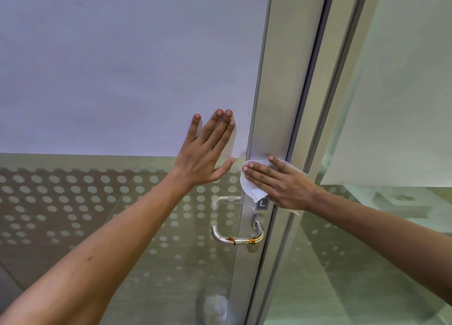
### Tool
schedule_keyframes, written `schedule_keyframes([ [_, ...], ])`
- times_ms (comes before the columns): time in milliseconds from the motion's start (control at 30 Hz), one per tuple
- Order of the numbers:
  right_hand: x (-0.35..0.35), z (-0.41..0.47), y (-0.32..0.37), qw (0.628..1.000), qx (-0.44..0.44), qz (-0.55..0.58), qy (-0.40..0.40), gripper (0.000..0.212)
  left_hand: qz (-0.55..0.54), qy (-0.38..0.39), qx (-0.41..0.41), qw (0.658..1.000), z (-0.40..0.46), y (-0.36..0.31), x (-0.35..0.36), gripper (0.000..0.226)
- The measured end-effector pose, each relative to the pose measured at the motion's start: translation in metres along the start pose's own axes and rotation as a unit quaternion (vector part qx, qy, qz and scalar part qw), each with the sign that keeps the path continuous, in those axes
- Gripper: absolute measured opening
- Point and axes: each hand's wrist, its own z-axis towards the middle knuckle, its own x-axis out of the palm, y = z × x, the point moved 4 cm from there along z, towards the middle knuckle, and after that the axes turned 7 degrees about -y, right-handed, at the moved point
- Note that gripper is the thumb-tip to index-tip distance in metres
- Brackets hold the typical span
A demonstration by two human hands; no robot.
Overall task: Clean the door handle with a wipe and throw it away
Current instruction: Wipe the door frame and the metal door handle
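Note:
A curved metal door handle (234, 239) sticks out of the door's aluminium frame (271, 129); brown rust-like stains run along its lower bar. My right hand (281, 185) lies flat on a white wipe (249, 185), pressing it against the frame a little above the handle. My left hand (208, 151) rests flat on the frosted glass panel (122, 68), fingers spread, holding nothing. A small plate marked "L" (262, 204) sits just under the wipe.
Below the frosted band the glass carries a pattern of white dots (73, 202). To the right runs the dark door gap (310, 92) and a second glass panel (391, 104). A blurred pale shape (215, 307) shows through the glass near the floor.

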Motion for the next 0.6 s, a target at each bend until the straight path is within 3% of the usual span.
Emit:
schedule_keyframes([
  [600, 0.015, -0.022, 0.037, 0.992, -0.077, 0.082, 0.063, 0.066, 0.0, -0.013, 0.0, 1.0, 0.0, -0.001, 0.001, 0.082],
])
